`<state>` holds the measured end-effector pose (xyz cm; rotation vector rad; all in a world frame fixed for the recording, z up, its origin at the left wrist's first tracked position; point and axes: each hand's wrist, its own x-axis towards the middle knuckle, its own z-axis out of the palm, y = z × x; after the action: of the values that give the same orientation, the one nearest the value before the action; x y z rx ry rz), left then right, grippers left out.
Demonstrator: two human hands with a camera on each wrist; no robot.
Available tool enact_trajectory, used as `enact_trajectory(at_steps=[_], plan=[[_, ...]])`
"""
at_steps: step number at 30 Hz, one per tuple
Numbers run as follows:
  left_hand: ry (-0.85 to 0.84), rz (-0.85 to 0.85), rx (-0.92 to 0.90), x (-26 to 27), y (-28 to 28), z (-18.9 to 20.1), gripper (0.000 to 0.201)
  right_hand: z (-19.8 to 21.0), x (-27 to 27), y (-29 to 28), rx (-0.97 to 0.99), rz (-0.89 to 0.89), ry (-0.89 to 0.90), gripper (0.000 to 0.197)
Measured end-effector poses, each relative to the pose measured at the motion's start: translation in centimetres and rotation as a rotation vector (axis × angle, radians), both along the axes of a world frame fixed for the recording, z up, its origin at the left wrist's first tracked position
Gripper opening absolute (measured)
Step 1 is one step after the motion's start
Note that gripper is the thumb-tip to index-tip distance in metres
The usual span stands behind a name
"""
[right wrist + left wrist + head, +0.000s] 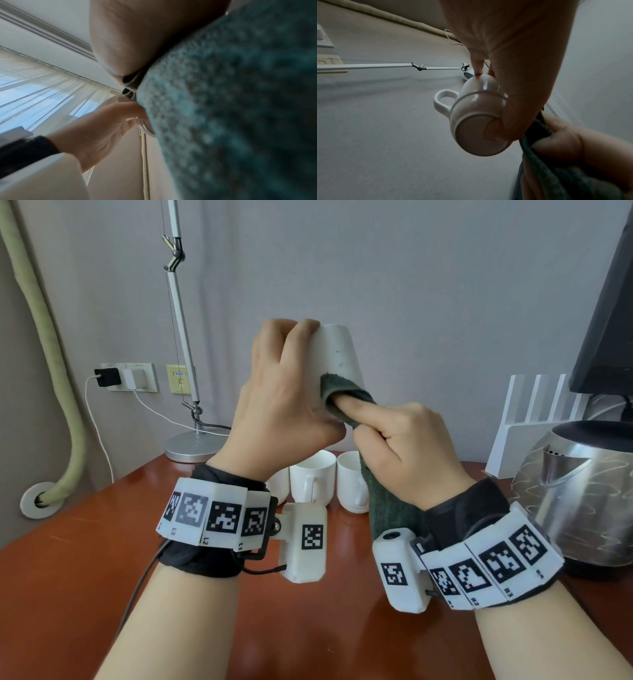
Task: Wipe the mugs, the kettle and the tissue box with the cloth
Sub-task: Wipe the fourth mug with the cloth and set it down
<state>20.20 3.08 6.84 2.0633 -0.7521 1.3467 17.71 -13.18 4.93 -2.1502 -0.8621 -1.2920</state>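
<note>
The left hand (pixel 281 392) grips a white mug (pixel 337 354) above the bench (pixel 85 542); the right hand (pixel 407 446), at its 4 o'clock, pinches the green cloth (pixel 346 398) against its wall. Mug-wiping is under way. Next, probably turn the mug for unwiped sides.

Both forearms are raised, with marker bands worn on the wrists. The left hand (pixel 281 392) is curled, fingers on top and thumb at the bottom of its grip. The right hand (pixel 404 440) is closed, with the index finger (pixel 359 409) stretched forward.
</note>
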Motion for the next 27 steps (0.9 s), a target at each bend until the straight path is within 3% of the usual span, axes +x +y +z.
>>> enact_trajectory(at_steps=[6, 13, 17, 22, 27], plan=[[0.001, -0.025, 0.048, -0.3, 0.0, 0.1, 0.084, 0.3, 0.5, -0.9, 0.077, -0.101, 0.017, 0.056], [0.021, 0.001, 0.041, -0.4, -0.1, 0.2, 0.084, 0.1, -0.2, 0.0, 0.028, 0.035, -0.044, 0.049], [0.037, -0.056, 0.1, -0.8, -0.8, -0.1, 0.084, 0.3, -0.3, 0.4, 0.012, -0.045, -0.079, 0.05], [0.065, -0.08, 0.135, -1.0, -0.4, 0.0, 0.088, 1.1, -0.1, -1.0, 0.103, -0.183, 0.005, 0.059], [0.033, -0.069, 0.101, -1.0, 0.1, 0.3, 0.085, 0.9, -0.2, -0.8, 0.11, -0.086, -0.017, 0.053]])
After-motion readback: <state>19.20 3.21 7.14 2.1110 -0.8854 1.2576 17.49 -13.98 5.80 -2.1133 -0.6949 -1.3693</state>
